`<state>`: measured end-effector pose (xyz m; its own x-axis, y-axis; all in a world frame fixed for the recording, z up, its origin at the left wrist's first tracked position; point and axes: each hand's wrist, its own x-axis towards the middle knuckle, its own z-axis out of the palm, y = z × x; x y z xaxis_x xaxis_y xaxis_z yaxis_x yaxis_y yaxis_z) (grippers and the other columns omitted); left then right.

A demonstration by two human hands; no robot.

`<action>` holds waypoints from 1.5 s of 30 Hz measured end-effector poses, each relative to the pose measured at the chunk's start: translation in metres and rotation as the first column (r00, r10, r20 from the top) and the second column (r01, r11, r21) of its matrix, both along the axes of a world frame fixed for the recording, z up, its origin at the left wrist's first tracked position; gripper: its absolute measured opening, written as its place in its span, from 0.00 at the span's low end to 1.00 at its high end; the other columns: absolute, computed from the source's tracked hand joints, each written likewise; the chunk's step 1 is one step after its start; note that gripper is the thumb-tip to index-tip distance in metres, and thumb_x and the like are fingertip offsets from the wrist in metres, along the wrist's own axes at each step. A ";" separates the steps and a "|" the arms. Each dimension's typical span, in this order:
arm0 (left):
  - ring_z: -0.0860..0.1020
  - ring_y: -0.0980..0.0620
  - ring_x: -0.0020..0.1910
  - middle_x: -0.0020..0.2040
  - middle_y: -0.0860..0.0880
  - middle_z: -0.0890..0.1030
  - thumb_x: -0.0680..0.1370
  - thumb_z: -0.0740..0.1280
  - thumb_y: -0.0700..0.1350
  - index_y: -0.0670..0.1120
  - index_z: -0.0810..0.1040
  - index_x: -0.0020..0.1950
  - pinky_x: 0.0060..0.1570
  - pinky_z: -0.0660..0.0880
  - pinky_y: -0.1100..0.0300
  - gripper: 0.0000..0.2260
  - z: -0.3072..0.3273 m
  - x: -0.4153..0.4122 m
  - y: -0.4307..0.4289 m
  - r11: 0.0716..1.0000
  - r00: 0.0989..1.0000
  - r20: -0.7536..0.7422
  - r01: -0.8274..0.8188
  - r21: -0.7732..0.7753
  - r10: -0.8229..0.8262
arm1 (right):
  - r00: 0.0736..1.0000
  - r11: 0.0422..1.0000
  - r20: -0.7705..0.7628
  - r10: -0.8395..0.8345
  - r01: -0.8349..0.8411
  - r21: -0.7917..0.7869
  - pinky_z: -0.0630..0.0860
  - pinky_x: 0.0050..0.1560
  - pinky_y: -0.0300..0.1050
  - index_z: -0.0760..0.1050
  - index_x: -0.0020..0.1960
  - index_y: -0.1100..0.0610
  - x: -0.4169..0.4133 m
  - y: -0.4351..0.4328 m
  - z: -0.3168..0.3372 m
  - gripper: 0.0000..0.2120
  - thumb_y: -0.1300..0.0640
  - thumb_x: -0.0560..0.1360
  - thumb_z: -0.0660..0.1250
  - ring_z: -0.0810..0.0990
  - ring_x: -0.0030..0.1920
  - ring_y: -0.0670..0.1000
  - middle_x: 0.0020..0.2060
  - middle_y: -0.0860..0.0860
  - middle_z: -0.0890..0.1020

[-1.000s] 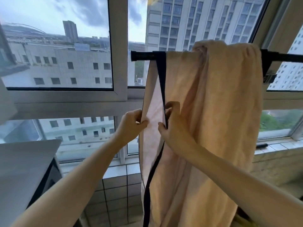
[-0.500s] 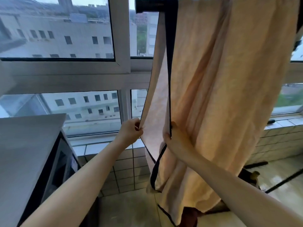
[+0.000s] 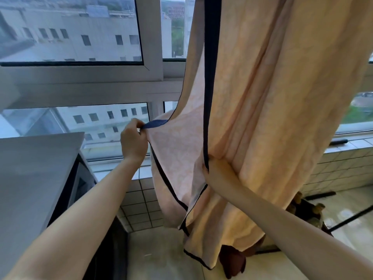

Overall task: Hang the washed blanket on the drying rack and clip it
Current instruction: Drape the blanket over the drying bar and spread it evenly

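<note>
The peach blanket (image 3: 272, 98) hung down from the top of the frame and filled most of the right half. It had a dark blue edge (image 3: 211, 77) that ran straight down the middle of the frame. The bottom of the blanket hung just above the floor (image 3: 157, 255), near the lower middle.

The left hand (image 3: 133, 143) was in the middle left of the frame. Its thumb and fingers were pressed together and pinched the blue edge at one corner. That part of the blanket was held out to the left, away from the rest, so the cloth spread like a little tent.

The right hand (image 3: 217, 168) was a bit right of the middle and lower down. It held the blanket right at the blue edge, and the cloth bunched up around it. Most of its fingers were tucked behind the folds, so I could not tell just how they lay.

Behind the blanket was a big window with a grey window frame (image 3: 90, 87). A grey box (image 3: 34, 168) sat at the lower left. A tiled wall (image 3: 141, 207) ran under the window. On the right, a small dark thing (image 3: 339, 141) lay on a tiled ledge (image 3: 359, 143).
</note>
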<state>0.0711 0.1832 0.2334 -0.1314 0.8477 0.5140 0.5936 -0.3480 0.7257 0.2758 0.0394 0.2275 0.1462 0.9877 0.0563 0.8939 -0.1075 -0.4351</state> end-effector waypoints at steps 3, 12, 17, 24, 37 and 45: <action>0.75 0.46 0.41 0.41 0.48 0.77 0.78 0.59 0.36 0.42 0.74 0.50 0.41 0.73 0.54 0.05 0.008 -0.007 0.005 0.999 0.995 0.095 -0.031 0.035 0.028 | 1.000 1.000 0.022 0.022 -0.022 0.012 0.60 0.23 0.39 0.72 0.55 0.58 -0.004 0.002 -0.001 0.16 0.47 0.82 0.52 0.69 0.25 0.47 0.27 0.47 0.70; 0.74 0.48 0.43 0.44 0.48 0.74 0.83 0.55 0.48 0.47 0.67 0.55 0.44 0.73 0.51 0.05 0.008 -0.017 -0.001 0.937 0.954 0.216 0.258 -0.235 -0.209 | 0.986 0.999 0.165 0.035 -0.030 -0.029 0.67 0.23 0.40 0.74 0.52 0.56 -0.008 0.000 0.003 0.17 0.47 0.83 0.51 0.73 0.26 0.49 0.30 0.50 0.76; 0.71 0.50 0.35 0.35 0.51 0.74 0.76 0.66 0.38 0.44 0.74 0.44 0.34 0.67 0.57 0.03 -0.016 -0.013 -0.017 0.884 0.921 -0.054 0.352 -0.309 -0.385 | 0.986 0.987 0.125 0.107 -0.091 -0.129 0.62 0.27 0.41 0.66 0.36 0.58 -0.026 0.002 0.000 0.18 0.57 0.83 0.51 0.75 0.35 0.55 0.33 0.55 0.74; 0.81 0.53 0.39 0.40 0.49 0.84 0.78 0.67 0.41 0.43 0.82 0.46 0.42 0.75 0.61 0.05 -0.018 0.005 -0.038 0.833 0.870 -0.070 0.440 -0.335 -0.488 | 0.999 0.981 0.022 0.038 -0.033 -0.190 0.60 0.30 0.35 0.74 0.52 0.65 -0.036 0.007 -0.035 0.10 0.66 0.80 0.55 0.74 0.38 0.54 0.35 0.53 0.70; 0.82 0.54 0.48 0.48 0.49 0.83 0.79 0.66 0.40 0.41 0.80 0.55 0.51 0.80 0.59 0.07 0.006 0.045 -0.065 0.746 0.782 0.056 0.611 -0.267 -0.621 | 0.991 0.980 -0.131 -0.028 0.001 -0.200 0.61 0.33 0.30 0.65 0.33 0.52 -0.035 -0.019 -0.030 0.20 0.49 0.83 0.53 0.68 0.30 0.41 0.30 0.46 0.71; 0.83 0.48 0.46 0.50 0.45 0.83 0.79 0.65 0.39 0.43 0.71 0.61 0.46 0.80 0.57 0.11 0.063 0.051 -0.093 0.759 0.712 0.297 0.647 0.073 -0.636 | 0.987 0.988 -0.058 0.150 -0.151 -0.018 0.73 0.45 0.35 0.76 0.55 0.51 -0.025 -0.037 0.037 0.22 0.35 0.77 0.56 0.78 0.42 0.42 0.49 0.45 0.82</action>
<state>0.1225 0.0902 0.2968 0.3149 0.7989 0.5125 -0.0002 -0.5399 0.8417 0.2505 0.0025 0.2647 -0.0023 0.9995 0.0302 0.8750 0.0166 -0.4838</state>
